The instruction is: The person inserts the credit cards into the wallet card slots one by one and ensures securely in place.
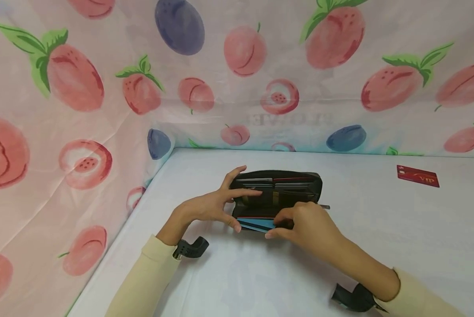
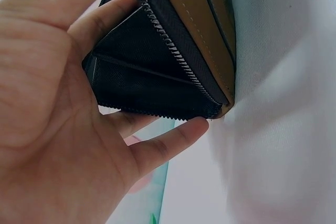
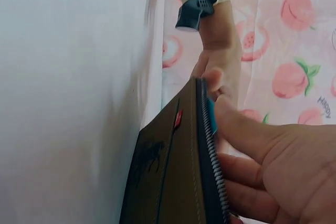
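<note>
A dark zip-around wallet (image 1: pixel 278 198) stands spread wide on the white table, with cards in its slots. A blue card (image 1: pixel 256 223) with a dark stripe shows at its near side. My right hand (image 1: pixel 312 224) pinches this card's right part between thumb and fingers. In the right wrist view the wallet's brown outer face (image 3: pixel 173 156) hides most of the blue card (image 3: pixel 211 115). My left hand (image 1: pixel 213 204) touches the wallet's left end with spread, fairly straight fingers: the thumb at the near edge, one finger reaching inside, another against the far side (image 2: pixel 178 135).
A red VIP card (image 1: pixel 418 176) lies on the table (image 1: pixel 379 229) to the far right. Fruit-patterned cloth (image 1: pixel 320 88) rises behind the table and along its left side. A dark camera sits on each wrist.
</note>
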A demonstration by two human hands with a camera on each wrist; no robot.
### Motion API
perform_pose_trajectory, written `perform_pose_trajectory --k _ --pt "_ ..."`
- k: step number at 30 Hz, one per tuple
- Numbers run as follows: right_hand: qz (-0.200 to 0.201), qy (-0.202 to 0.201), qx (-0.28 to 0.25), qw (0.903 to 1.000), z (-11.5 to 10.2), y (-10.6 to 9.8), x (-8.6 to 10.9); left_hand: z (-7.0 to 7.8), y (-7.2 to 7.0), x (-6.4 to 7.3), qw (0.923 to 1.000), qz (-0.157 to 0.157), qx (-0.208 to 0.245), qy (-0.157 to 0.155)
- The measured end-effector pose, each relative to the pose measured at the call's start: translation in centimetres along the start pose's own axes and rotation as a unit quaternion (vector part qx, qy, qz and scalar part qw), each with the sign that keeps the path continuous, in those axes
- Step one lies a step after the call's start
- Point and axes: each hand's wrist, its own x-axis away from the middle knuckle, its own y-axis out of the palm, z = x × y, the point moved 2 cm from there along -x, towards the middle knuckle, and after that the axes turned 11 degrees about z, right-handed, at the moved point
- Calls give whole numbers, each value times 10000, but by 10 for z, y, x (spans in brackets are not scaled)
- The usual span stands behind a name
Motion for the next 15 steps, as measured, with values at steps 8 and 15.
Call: perform_pose_trajectory --k 8,15 --pt "-157 629 -771 9949 -2 1 1 0 0 0 10000 1 10 -28" --pt "-207 775 -888 9928 -1 6 2 3 0 0 10000 16 42 12"
